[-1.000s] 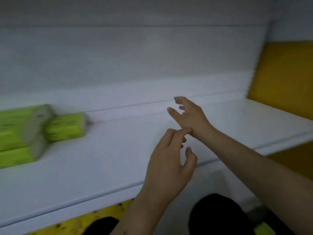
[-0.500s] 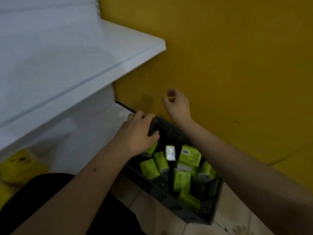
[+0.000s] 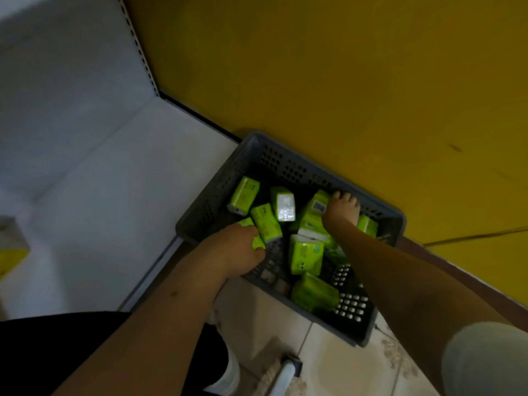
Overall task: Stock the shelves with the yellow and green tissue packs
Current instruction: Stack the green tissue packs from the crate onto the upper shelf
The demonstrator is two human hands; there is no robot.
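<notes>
A dark grey perforated basket (image 3: 274, 161) stands on the floor and holds several green tissue packs, such as one (image 3: 305, 254) near its middle and another (image 3: 244, 195) by its left wall. My left hand (image 3: 237, 250) reaches in at the basket's left side, its fingers curled round a green tissue pack (image 3: 258, 242). My right hand (image 3: 341, 211) is deeper in, toward the far wall, fingers bent over a green pack with a barcode label (image 3: 315, 204). Both palms are hidden from me.
The white bottom shelf (image 3: 114, 181) lies left of the basket, with a yellow pack (image 3: 11, 252) at its far left edge. A yellow wall (image 3: 343, 81) rises behind the basket. Tiled floor (image 3: 328, 367) shows below, near my dark-clothed knee.
My view swung from the upper shelf down to the basket. Both hands, empty above the shelf a second ago, have dropped into the basket and closed on packs.
</notes>
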